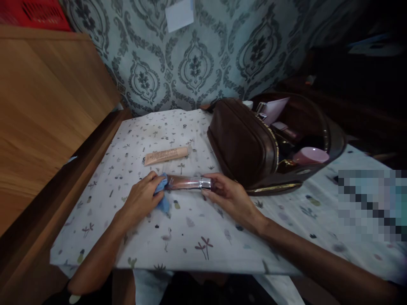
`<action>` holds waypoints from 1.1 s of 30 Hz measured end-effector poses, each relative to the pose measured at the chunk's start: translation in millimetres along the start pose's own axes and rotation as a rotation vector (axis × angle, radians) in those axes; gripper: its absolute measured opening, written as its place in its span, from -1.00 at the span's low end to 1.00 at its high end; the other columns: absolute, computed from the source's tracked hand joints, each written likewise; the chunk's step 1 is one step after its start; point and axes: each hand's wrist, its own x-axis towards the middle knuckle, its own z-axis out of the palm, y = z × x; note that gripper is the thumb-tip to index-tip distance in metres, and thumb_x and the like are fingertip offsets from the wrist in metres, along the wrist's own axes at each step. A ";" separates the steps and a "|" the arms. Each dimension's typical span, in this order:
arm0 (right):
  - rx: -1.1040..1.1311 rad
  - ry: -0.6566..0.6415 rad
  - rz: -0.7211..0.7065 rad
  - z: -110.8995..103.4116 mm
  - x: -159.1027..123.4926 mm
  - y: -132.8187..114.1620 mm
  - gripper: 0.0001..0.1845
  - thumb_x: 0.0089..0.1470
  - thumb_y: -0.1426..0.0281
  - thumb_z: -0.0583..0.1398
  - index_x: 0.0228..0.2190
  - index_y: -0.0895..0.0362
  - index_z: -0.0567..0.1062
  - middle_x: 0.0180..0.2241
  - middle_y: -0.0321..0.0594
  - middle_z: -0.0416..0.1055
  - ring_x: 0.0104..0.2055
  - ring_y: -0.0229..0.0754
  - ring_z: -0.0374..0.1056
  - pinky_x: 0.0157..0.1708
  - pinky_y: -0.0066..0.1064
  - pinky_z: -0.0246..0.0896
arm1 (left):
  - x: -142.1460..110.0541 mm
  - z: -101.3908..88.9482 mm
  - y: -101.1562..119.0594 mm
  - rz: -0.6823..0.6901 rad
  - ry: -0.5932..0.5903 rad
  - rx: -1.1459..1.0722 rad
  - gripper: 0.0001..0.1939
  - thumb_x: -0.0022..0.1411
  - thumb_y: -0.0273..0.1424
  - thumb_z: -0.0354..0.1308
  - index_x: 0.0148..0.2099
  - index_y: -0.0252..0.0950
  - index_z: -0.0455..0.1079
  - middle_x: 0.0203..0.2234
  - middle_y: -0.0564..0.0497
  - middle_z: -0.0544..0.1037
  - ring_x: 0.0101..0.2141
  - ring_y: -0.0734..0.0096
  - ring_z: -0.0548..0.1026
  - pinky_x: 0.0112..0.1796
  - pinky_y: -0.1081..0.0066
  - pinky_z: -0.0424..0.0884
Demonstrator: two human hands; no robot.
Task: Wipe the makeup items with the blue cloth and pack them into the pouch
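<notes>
- Head view: the left hand (146, 190) is closed on a blue cloth (163, 199), pressed against one end of a silver-banded tube (184, 182).
- The right hand (231, 195) grips the tube's other end between thumb and fingers, above the table (190, 237), between its near and far edges.
- A beige tube (167, 155) lies nearer the far edge.
- An open brown bag (243, 144) stands right of it.

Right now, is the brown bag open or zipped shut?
Open: the brown bag has its zipper edges spread apart, and a pink cup shows inside.
</notes>
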 end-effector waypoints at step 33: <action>0.165 -0.058 -0.086 1.8 -1.3 -7.6 -0.58 0.02 0.27 0.34 -0.06 0.06 0.51 -0.18 -0.19 0.47 -0.20 -0.17 0.44 -0.17 -0.25 0.45 | 17.2 -0.4 -30.1 0.102 0.047 -0.709 -0.67 0.29 -0.24 0.12 0.03 -0.28 0.47 -0.12 -0.08 0.58 -0.12 0.21 0.53 -0.07 0.31 0.43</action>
